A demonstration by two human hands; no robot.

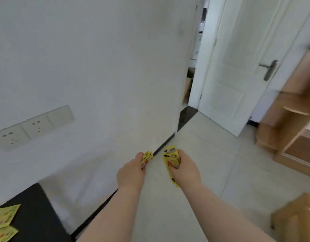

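My left hand (131, 170) grips a crumpled yellow packet (147, 158) whose top pokes out past the fingers. My right hand (184, 167) holds a second yellow packet (171, 159) with printed labels, its lower end hanging below the thumb. Both hands are stretched out in front of me above the pale tiled floor (203, 172), a short gap between them. More yellow packets (4, 220) lie on a black surface (33, 215) at the bottom left.
A white wall with a row of sockets (33, 128) stands on the left. A white door (238, 75) with a metal handle (269, 69) is open ahead. Wooden furniture (290, 119) lines the right side. A cardboard box (295, 217) sits at the lower right.
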